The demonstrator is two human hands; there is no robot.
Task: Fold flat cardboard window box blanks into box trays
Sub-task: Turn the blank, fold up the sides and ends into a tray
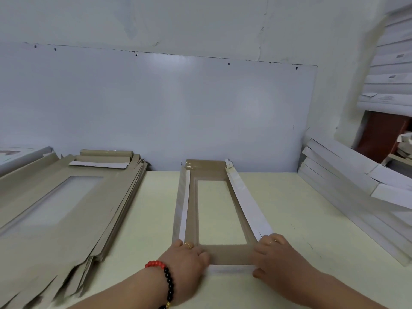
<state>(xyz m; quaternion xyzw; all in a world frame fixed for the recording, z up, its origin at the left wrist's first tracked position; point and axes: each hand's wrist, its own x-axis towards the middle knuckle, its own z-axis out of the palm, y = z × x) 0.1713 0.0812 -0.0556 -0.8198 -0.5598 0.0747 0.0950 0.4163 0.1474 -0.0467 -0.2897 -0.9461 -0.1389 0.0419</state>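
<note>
A brown cardboard window box blank lies lengthwise on the pale table, its clear window in the middle and its long side flaps turned up, showing white undersides. My left hand grips the blank's near left corner, fingers curled over the brown end panel. My right hand grips the near right corner the same way, thumb under the white near end flap. The far end flap stands folded up against the wall.
A tall stack of flat brown window blanks fills the table's left side. Folded white trays lean in a pile at the right. A white panel wall closes off the back. Bare tabletop lies between.
</note>
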